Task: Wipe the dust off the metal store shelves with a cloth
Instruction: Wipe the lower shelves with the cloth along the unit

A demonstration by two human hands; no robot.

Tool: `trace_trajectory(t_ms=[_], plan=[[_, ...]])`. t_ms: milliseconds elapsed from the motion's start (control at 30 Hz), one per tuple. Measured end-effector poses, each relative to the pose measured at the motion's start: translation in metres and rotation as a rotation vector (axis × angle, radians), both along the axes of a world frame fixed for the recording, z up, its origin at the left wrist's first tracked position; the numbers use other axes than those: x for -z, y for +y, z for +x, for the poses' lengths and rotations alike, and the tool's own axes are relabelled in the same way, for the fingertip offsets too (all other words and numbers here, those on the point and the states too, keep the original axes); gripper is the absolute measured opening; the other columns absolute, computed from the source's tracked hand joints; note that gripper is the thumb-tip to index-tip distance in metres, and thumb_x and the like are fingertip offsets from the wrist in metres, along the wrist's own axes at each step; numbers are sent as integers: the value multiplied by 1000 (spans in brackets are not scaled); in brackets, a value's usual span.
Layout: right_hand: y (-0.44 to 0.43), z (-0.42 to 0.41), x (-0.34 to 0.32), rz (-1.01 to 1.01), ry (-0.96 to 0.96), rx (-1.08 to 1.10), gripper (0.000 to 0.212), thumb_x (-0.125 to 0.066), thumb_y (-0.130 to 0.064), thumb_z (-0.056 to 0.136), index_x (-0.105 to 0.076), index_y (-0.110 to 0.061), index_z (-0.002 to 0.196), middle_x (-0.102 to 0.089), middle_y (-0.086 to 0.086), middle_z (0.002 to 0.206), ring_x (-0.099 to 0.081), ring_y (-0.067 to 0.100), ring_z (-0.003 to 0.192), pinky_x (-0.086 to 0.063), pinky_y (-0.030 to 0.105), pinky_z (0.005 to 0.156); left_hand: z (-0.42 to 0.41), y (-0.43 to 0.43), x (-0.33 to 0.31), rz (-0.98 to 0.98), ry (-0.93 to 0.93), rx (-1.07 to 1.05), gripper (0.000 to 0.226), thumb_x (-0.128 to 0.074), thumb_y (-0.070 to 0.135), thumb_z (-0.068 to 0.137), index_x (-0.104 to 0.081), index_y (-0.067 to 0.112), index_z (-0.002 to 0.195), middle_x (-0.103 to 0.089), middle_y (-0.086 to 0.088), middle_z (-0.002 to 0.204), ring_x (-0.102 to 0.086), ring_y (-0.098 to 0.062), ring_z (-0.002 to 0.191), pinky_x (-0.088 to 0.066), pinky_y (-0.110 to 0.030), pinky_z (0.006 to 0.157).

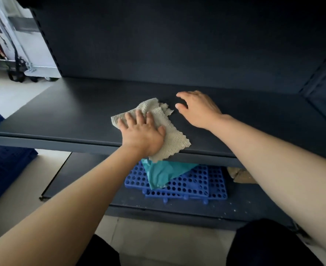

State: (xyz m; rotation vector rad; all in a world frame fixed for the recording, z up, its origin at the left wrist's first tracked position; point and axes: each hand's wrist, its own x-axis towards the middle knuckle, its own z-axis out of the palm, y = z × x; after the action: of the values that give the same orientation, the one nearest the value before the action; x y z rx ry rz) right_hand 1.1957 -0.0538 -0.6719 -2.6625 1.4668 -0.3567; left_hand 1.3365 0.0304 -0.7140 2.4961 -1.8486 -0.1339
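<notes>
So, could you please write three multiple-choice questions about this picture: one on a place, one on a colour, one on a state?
1. Where does the cloth lie?
A. on the floor
B. at the front edge of the upper shelf
C. on the lower shelf

2. What colour are the perforated mats below?
A. blue
B. red
C. white

3. How is the left hand?
A. closed in a fist
B. lifted in the air
C. pressed flat on the cloth

Answers:
1 B, one corner hangs over that edge.
2 A, both mats are blue.
3 C, its fingers are spread on the cloth, while the right hand is empty beside it.
</notes>
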Motion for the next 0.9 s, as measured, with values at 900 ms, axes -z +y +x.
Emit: trace_trajectory(t_ms=[900], plan=[[8, -86, 30, 191, -89, 166, 63, -39, -40, 99, -10, -21, 152, -40, 7, 147, -41, 28, 131, -38, 39, 102, -39, -31, -7, 68, -9, 123, 68, -13, 60, 91, 0, 27, 148, 4, -4, 158, 6, -34, 144, 4, -53, 115]])
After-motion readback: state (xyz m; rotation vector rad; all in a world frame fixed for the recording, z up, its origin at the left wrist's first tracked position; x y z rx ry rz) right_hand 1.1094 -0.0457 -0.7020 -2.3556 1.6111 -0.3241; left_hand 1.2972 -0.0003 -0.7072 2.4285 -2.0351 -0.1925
